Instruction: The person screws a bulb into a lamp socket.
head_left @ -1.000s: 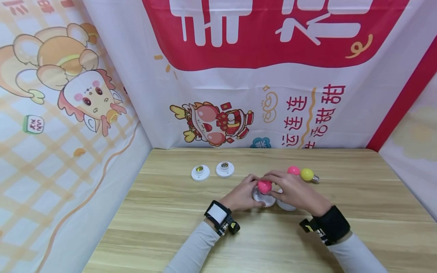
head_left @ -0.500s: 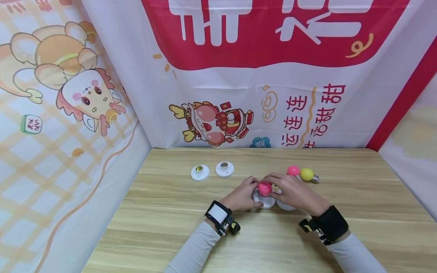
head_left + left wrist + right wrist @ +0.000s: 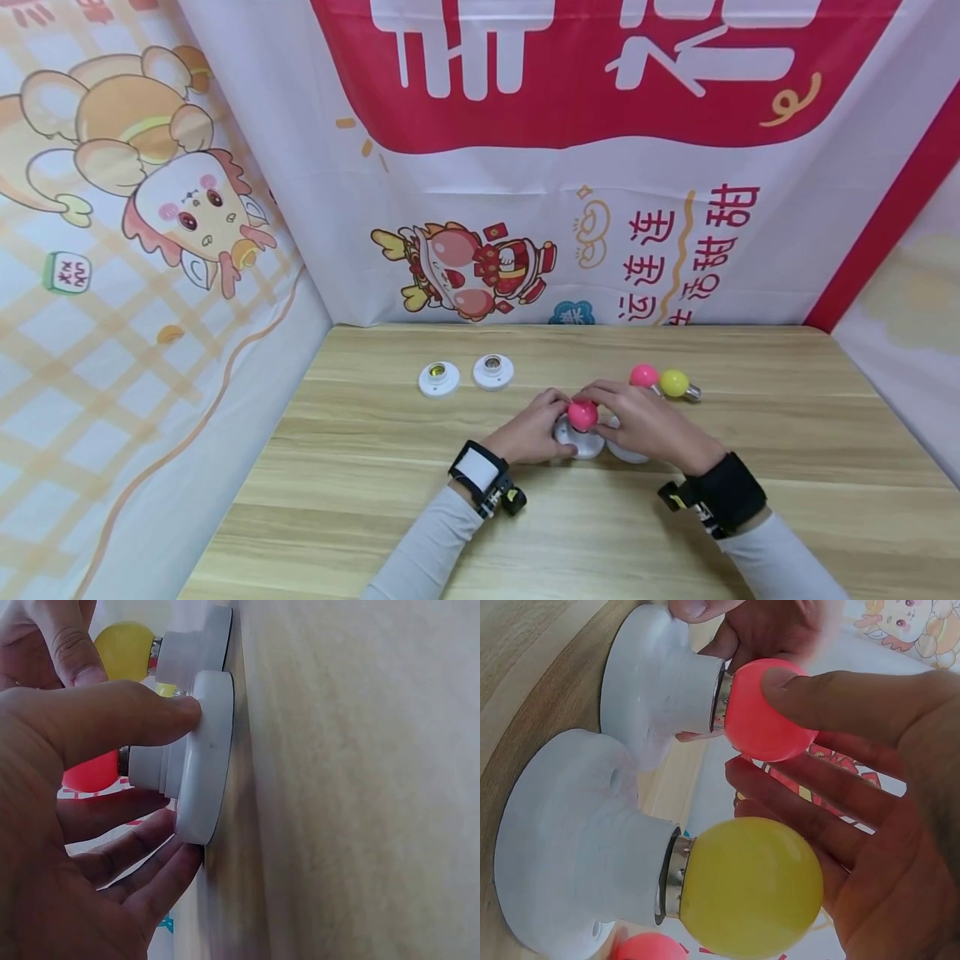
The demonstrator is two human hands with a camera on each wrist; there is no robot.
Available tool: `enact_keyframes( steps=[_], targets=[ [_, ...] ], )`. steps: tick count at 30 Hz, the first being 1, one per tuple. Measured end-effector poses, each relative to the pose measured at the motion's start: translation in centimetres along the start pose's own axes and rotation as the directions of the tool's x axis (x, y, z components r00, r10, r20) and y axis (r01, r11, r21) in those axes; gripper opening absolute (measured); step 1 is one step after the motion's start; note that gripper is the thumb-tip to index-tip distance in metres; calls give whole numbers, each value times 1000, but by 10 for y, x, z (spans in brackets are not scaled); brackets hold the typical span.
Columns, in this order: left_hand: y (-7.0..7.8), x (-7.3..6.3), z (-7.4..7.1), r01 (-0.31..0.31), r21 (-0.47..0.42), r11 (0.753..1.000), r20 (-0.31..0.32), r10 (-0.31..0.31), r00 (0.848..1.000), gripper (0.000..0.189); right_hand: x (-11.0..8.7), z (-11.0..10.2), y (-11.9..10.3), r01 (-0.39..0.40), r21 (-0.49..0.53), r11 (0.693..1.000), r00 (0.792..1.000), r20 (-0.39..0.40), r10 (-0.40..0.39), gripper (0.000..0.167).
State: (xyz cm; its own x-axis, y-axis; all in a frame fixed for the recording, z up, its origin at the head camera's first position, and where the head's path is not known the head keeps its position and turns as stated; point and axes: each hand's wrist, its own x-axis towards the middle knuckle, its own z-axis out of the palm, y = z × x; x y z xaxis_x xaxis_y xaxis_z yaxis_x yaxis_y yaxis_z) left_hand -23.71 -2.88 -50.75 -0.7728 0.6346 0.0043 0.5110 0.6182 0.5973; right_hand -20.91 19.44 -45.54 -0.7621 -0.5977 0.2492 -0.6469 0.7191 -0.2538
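A pink light bulb (image 3: 769, 712) stands with its metal base in the mouth of a round white lamp socket (image 3: 649, 690). My right hand (image 3: 647, 417) pinches this bulb between thumb and fingers. Around the socket's base curls my left hand (image 3: 534, 429), its thumb (image 3: 161, 712) on the near side of the rim and its fingers on the far side. Beside it, a second white lamp socket (image 3: 562, 840) carries a yellow bulb (image 3: 754, 889), close by my right palm; in the head view my right hand hides that bulb.
Two bare white lamp sockets, one left (image 3: 438, 379) and one right (image 3: 492, 372), sit toward the back left of the wooden table (image 3: 360, 492). Behind my right hand lie a loose pink bulb (image 3: 643, 375) and a loose yellow bulb (image 3: 674, 382). A printed cloth (image 3: 465, 192) hangs behind the table.
Both hands stay at the same spot. The pink bulb sits very slightly lower in the head view than a second ago, and my fingers have shifted a little around it.
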Motion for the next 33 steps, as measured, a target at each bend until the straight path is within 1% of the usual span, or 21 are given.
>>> enact_keyframes(
  steps=[3,6,9,13,15,19,23,25,27,29,33],
  targets=[
    [-1,-2,-4,5,12,1000,16,-6,1000,64,-1,-2,1,-9,17,1000,1000,18,8,55],
    [-2,-5,-11,12,21,1000,10,-13,1000,64,-3,-7,3,-41,47,998,999,19,40,57],
    [-3,-8,-19,3,46,999,-28,-2,1000,61,-5,-15,6,-73,62,995,997,-10,74,55],
    [-11,-12,-32,-2,73,997,-115,11,993,54,-9,-25,14,-99,28,995,993,-65,101,52],
    [-17,-14,-39,7,73,997,-168,5,986,51,-11,-28,19,-120,18,993,989,-89,121,49],
    [-31,-16,-53,44,62,997,-265,-27,964,44,-18,-34,30,-174,33,984,978,-109,177,45],
    [-45,-18,-64,88,47,995,-331,-67,941,39,-24,-39,41,-224,66,972,968,-104,230,43],
    [-51,-18,-67,108,45,993,-351,-86,932,39,-27,-40,49,-251,77,965,961,-97,258,43],
    [-56,-18,-69,114,52,992,-372,-86,924,41,-30,-39,58,-276,76,958,955,-90,282,43],
    [-63,-16,-69,115,66,991,-386,-81,919,44,-33,-38,68,-293,67,954,950,-89,298,42],
    [-76,-13,-67,139,100,985,-405,-88,910,50,-39,-32,89,-311,59,949,945,-86,315,42]
  ],
)
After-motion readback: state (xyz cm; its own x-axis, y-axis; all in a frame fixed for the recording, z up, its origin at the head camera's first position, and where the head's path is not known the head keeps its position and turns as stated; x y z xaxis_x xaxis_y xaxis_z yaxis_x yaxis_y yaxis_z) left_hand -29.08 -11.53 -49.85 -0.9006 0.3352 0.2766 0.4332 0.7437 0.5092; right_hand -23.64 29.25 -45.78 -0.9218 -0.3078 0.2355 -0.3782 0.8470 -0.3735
